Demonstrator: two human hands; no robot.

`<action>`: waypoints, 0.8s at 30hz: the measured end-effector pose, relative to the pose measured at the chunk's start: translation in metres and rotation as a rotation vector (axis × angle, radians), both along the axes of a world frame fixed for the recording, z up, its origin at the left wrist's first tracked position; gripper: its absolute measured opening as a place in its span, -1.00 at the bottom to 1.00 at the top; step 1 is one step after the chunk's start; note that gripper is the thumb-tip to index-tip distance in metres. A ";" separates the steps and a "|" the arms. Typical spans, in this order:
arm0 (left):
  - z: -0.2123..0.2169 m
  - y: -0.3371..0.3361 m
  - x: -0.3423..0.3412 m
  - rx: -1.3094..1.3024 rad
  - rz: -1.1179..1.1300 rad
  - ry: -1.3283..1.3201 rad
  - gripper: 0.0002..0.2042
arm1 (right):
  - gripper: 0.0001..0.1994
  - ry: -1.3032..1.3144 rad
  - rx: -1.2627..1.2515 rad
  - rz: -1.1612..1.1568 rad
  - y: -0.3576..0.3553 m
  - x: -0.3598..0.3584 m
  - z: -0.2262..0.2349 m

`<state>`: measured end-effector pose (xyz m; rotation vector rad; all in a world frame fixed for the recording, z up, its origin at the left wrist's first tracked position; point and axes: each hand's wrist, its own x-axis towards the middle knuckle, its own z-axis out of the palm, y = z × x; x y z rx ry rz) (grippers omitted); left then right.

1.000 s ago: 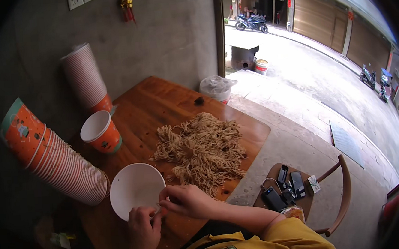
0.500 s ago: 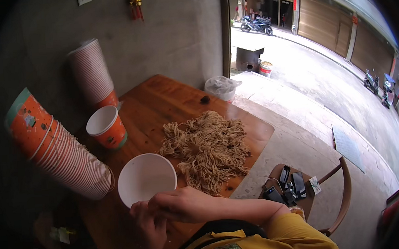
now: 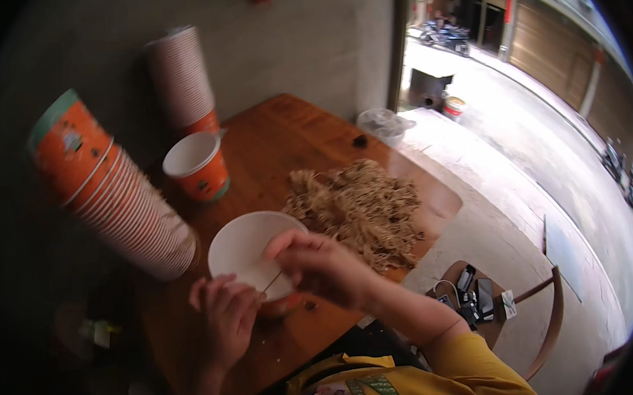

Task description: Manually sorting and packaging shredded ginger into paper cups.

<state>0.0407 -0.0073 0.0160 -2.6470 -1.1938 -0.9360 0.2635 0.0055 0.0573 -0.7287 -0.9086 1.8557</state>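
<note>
The right hand reaches over the near rim of a white paper cup, fingertips pinched shut on a thin pale string that crosses the cup's mouth. The left hand is curled against the cup's near side, steadying it; whether it also grips the string cannot be told. The cup stands close to the near edge of the wooden table. A leaning stack of orange cups crowds the left edge, with a single orange cup behind. A heap of tan cord pieces fills the right side up to the edge. Bare wood lies open toward the far corner.
</note>
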 end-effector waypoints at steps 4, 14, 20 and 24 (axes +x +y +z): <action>0.008 0.019 -0.027 -0.108 -0.092 -0.047 -0.86 | -0.72 0.376 -0.041 0.088 0.029 0.031 -0.015; -0.012 0.059 -0.090 -0.175 -0.020 -0.153 -0.79 | -0.73 0.431 0.282 -0.135 0.044 0.072 -0.021; 0.014 0.022 -0.021 -0.128 0.106 -0.365 -0.80 | -0.75 -0.248 0.722 -0.506 0.039 0.057 -0.016; 0.004 0.020 0.049 -0.364 -0.005 -0.227 -0.75 | -0.75 0.304 0.645 -0.354 0.038 0.028 0.010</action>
